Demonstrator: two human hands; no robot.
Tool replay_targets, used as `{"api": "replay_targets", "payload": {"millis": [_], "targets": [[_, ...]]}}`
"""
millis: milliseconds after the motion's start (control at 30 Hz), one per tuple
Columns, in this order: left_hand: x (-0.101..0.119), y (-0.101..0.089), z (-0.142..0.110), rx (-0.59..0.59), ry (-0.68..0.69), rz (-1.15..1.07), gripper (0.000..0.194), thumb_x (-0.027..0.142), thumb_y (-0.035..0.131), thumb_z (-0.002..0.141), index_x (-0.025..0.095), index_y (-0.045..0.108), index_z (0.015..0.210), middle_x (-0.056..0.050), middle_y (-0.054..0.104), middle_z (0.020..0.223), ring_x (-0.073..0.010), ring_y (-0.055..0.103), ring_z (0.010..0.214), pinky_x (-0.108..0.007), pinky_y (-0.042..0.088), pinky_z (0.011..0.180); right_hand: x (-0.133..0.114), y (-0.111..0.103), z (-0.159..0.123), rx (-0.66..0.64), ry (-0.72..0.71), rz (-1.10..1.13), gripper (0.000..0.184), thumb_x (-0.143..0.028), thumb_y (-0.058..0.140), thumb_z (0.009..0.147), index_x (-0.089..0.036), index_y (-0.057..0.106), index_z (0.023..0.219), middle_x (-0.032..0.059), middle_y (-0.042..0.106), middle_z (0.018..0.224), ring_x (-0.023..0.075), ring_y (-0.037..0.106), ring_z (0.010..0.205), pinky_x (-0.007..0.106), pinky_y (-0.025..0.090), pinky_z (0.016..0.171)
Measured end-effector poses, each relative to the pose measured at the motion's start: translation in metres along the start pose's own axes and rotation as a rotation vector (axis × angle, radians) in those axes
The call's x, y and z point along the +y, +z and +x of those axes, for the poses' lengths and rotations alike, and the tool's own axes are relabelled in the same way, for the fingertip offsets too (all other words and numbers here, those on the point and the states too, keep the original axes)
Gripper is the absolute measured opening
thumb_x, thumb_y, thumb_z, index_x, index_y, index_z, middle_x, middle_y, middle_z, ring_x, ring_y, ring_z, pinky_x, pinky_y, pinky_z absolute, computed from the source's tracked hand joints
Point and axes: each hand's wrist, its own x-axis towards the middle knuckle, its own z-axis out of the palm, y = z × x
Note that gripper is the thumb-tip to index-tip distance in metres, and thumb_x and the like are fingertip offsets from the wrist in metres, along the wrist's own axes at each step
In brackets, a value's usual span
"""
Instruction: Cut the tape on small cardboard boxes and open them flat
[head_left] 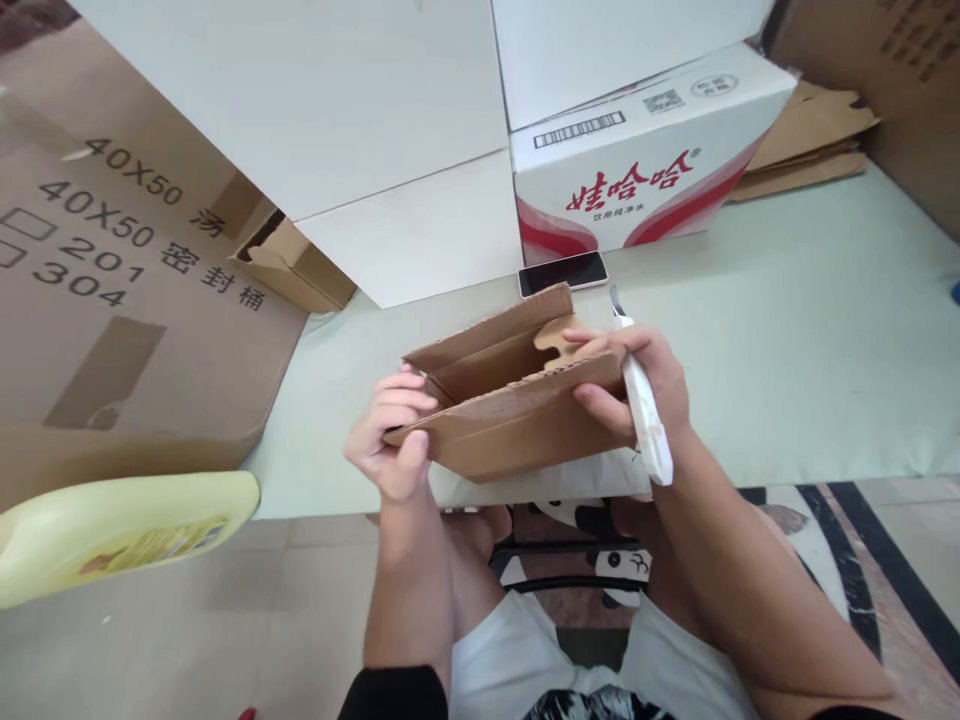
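Note:
A small brown cardboard box (525, 425) is held at the table's near edge, its top open and flaps standing up. My left hand (394, 435) grips its left end, thumb on the near wall and fingers at the inner side. At the right end my right hand (652, 375) pinches the near wall, thumb outside and fingers over the rim by a notched inner flap (556, 338). That same hand also keeps a slim white-handled tool (648, 430) against the palm. Its metal tip points away from me; the exact kind is unclear.
A phone (562, 274) lies beyond the box, before stacked white cartons (450, 240) and a red-and-white carton (637, 190). Flattened cardboard (810, 150) lies back right. A large printed carton (135, 270) and a pale yellow bottle (150, 525) stand left of the pale green tabletop (810, 360).

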Motion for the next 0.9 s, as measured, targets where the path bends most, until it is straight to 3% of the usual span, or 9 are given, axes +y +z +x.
{"api": "replay_targets", "payload": {"millis": [133,233,300,500,600,700,767,833,900], "targets": [[-0.003,0.016,-0.012,0.119,-0.079,0.132,0.036,0.052,0.065,0.082,0.027,0.052,0.104,-0.006,0.053,0.112,-0.0259,0.06,0.115,-0.048,0.053,0.102,0.006,-0.006,-0.005,0.131,0.032,-0.231,0.035,-0.054,0.076,0.081,-0.026,0.055,0.084,-0.0024,0.063,0.074,0.0159,0.058,0.064,0.031,0.049,0.06],[-0.012,0.026,-0.018,0.267,-0.134,0.199,0.052,0.05,0.066,0.081,0.032,0.035,0.118,-0.007,0.039,0.127,-0.0226,0.052,0.126,-0.042,0.052,0.102,0.012,-0.008,-0.008,0.228,0.026,-0.277,0.037,-0.059,0.072,0.083,-0.025,0.056,0.082,-0.0024,0.059,0.07,0.0142,0.051,0.059,0.029,0.044,0.055],[-0.015,0.03,-0.02,0.313,-0.164,0.193,0.055,0.053,0.066,0.082,0.033,0.03,0.119,-0.008,0.036,0.133,-0.0215,0.049,0.129,-0.04,0.051,0.104,0.015,-0.007,-0.01,0.224,0.01,-0.256,0.037,-0.06,0.07,0.084,-0.025,0.059,0.083,-0.0021,0.058,0.069,0.0138,0.05,0.058,0.028,0.043,0.054],[-0.017,0.025,-0.018,0.167,-0.418,-0.05,0.056,0.071,0.07,0.078,0.026,0.052,0.106,-0.005,0.059,0.105,-0.0224,0.067,0.103,-0.037,0.054,0.096,0.018,-0.006,-0.013,0.196,-0.049,-0.087,0.035,-0.058,0.067,0.089,-0.024,0.064,0.084,-0.0027,0.054,0.067,0.0127,0.047,0.056,0.028,0.041,0.054],[-0.019,0.02,-0.018,0.146,-0.49,-0.098,0.053,0.069,0.073,0.077,0.023,0.061,0.101,-0.008,0.066,0.106,-0.0241,0.069,0.104,-0.036,0.056,0.094,0.021,-0.004,-0.015,0.24,-0.04,-0.04,0.033,-0.056,0.067,0.091,-0.024,0.065,0.084,-0.0028,0.054,0.065,0.0126,0.047,0.055,0.029,0.04,0.053],[-0.022,0.019,-0.018,0.125,-0.499,-0.073,0.056,0.071,0.072,0.077,0.024,0.062,0.107,-0.009,0.069,0.115,-0.0276,0.069,0.115,-0.039,0.055,0.101,0.022,-0.004,-0.017,0.216,-0.001,-0.002,0.032,-0.056,0.068,0.089,-0.025,0.065,0.082,-0.0003,0.062,0.071,0.016,0.056,0.061,0.033,0.048,0.061],[-0.023,0.019,-0.018,0.103,-0.485,-0.059,0.063,0.075,0.069,0.075,0.026,0.06,0.113,-0.01,0.068,0.124,-0.0305,0.066,0.125,-0.043,0.052,0.109,0.02,-0.004,-0.015,0.129,0.034,0.074,0.031,-0.057,0.069,0.088,-0.026,0.066,0.083,0.0037,0.072,0.086,0.0228,0.069,0.081,0.043,0.056,0.077],[-0.023,0.019,-0.018,0.081,-0.473,-0.083,0.066,0.078,0.066,0.075,0.028,0.058,0.116,-0.01,0.067,0.127,-0.0314,0.064,0.129,-0.045,0.05,0.113,0.016,-0.005,-0.013,0.026,0.042,0.176,0.033,-0.059,0.07,0.086,-0.027,0.065,0.082,0.0063,0.076,0.096,0.0303,0.073,0.104,0.055,0.056,0.094],[-0.023,0.019,-0.018,0.066,-0.459,-0.14,0.061,0.075,0.065,0.078,0.029,0.06,0.117,-0.008,0.069,0.126,-0.0306,0.065,0.128,-0.046,0.05,0.114,0.011,-0.005,-0.01,-0.028,0.026,0.275,0.034,-0.061,0.07,0.085,-0.027,0.064,0.082,0.0058,0.078,0.093,0.0332,0.072,0.114,0.062,0.054,0.101]]}}
